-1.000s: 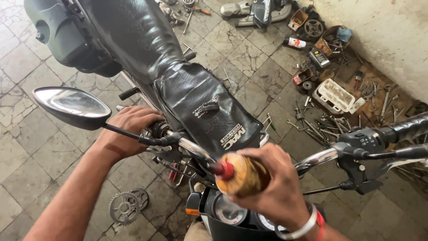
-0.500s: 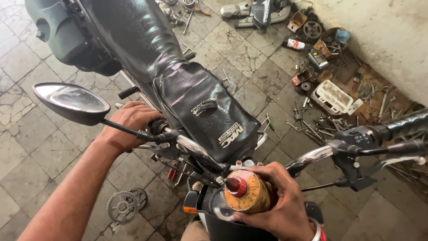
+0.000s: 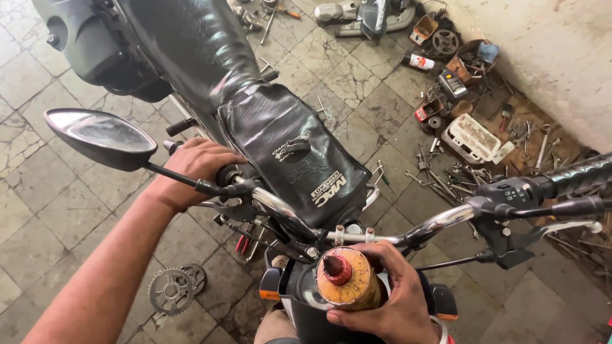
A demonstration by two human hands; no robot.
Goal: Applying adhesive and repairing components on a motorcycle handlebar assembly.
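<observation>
I look down over a black motorcycle with a black tank cover [image 3: 290,153] and a chrome handlebar [image 3: 382,237]. My left hand [image 3: 194,169] is wrapped around the left handlebar grip, just under the stalk of the round mirror [image 3: 99,137]. My right hand [image 3: 389,299] holds a grimy yellow oil bottle with a red nozzle [image 3: 341,277] above the instrument cluster, nozzle pointing up toward me. The right grip and its switch housing [image 3: 532,191] are free.
Two sprockets [image 3: 175,288] lie on the tiled floor at lower left. Wrenches and loose tools [image 3: 446,175], a white plastic tray [image 3: 472,137], small boxes and cans are scattered along the wall at right. Engine parts [image 3: 370,16] lie at the top.
The right hand has lowered the oil bottle from beside the handlebar toward the instrument cluster. The view has shifted slightly; the left hand stays on the grip.
</observation>
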